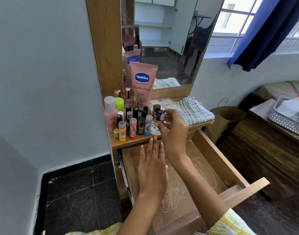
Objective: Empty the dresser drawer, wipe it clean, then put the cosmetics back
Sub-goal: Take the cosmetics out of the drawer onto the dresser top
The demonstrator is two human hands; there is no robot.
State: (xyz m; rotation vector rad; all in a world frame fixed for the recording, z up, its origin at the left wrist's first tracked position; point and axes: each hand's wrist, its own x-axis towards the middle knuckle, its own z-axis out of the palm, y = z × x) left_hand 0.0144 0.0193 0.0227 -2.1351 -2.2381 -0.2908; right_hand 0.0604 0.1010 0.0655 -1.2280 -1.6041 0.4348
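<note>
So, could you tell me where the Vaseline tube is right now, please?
In the head view, the Vaseline tube stands on the dresser top against the mirror, behind the small bottles, left of the folded cloth.

The pulled-out drawer (pixel 187 175) lies bare inside, open from above between its side walls. On the worktop (pixel 128 142) the left half is packed with upright bottles (pixel 133 121) and a tall pink tube (pixel 142 85) (barely a gap between them); a folded cloth (pixel 194 110) fills the right end.
</note>
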